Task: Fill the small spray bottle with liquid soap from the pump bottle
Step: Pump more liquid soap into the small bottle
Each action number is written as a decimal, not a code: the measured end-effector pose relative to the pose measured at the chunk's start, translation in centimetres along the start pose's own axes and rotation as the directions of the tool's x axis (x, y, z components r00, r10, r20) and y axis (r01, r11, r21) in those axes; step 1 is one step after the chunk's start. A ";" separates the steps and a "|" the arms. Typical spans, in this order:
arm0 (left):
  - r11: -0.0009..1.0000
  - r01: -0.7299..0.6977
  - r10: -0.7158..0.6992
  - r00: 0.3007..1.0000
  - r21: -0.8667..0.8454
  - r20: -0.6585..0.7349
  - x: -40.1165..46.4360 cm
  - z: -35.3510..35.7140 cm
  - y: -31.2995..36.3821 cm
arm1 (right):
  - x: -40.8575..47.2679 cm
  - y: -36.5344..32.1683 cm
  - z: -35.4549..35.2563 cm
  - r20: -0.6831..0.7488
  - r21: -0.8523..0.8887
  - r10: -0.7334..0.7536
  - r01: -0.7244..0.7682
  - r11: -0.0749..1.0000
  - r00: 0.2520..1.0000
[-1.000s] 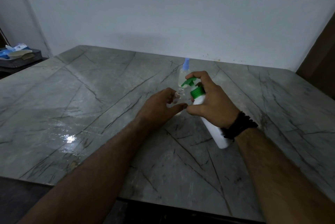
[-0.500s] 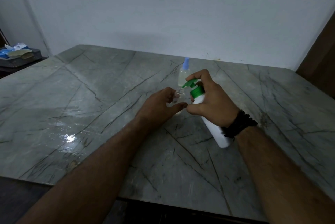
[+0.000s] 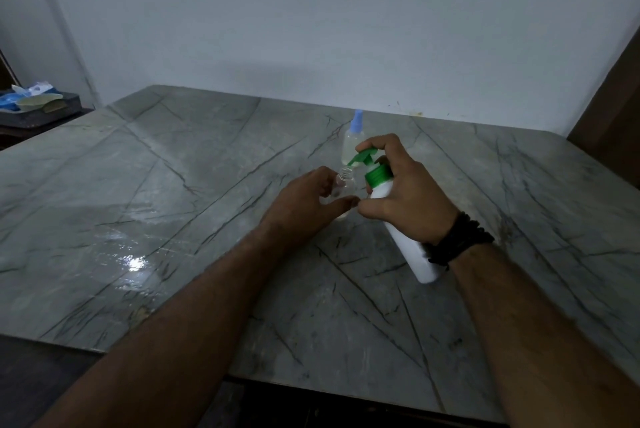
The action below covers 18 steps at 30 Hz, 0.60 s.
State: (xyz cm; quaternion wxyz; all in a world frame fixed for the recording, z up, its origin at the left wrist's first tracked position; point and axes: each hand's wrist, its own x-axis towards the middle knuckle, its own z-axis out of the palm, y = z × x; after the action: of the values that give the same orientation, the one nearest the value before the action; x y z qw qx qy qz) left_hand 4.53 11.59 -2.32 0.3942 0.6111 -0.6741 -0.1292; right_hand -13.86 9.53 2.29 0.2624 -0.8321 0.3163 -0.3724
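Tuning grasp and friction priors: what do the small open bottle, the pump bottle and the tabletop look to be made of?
Small bottle: clear, glossy plastic, probably; the fingers show through it and its neck is threaded.
Pump bottle: opaque white plastic with a smooth matte look; green pump head looks like moulded plastic.
Tabletop: polished grey stone or a stone-look slab, going by its dark veins and mirror-like glare.

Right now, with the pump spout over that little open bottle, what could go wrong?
Soap could miss: the green pump spout sits at the edge of the small clear bottle's narrow open neck, not clearly centred over it.
The white pump bottle is tilted in the right hand, so a press may shift the aim.
The small bottle is light and only pinched by the left hand; a nudge could tip it onto the marble table.
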 end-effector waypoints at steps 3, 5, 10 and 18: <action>1.000 0.004 -0.004 1.000 -0.005 0.008 0.0 0.0 0.0 | 0.0 0.0 0.0 0.000 0.000 -0.002 0.002 1.000 1.000; 1.000 0.001 -0.001 1.000 -0.002 0.003 0.0 0.0 0.0 | 0.0 0.0 -0.1 0.011 0.001 -0.004 0.004 1.000 1.000; 1.000 -0.001 0.001 1.000 0.002 0.005 0.0 0.0 0.0 | 0.0 -0.1 -0.1 0.005 0.004 0.006 -0.006 1.000 1.000; 1.000 -0.007 0.007 1.000 0.010 0.007 0.0 -0.1 -0.1 | 0.1 0.0 -0.1 0.018 0.003 0.008 -0.008 1.000 1.000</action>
State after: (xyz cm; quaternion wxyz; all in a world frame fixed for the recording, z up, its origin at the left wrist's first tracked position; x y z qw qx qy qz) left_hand 4.62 11.58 -2.32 0.3892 0.6104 -0.6782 -0.1267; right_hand -13.90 9.46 2.41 0.2682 -0.8337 0.3167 -0.3643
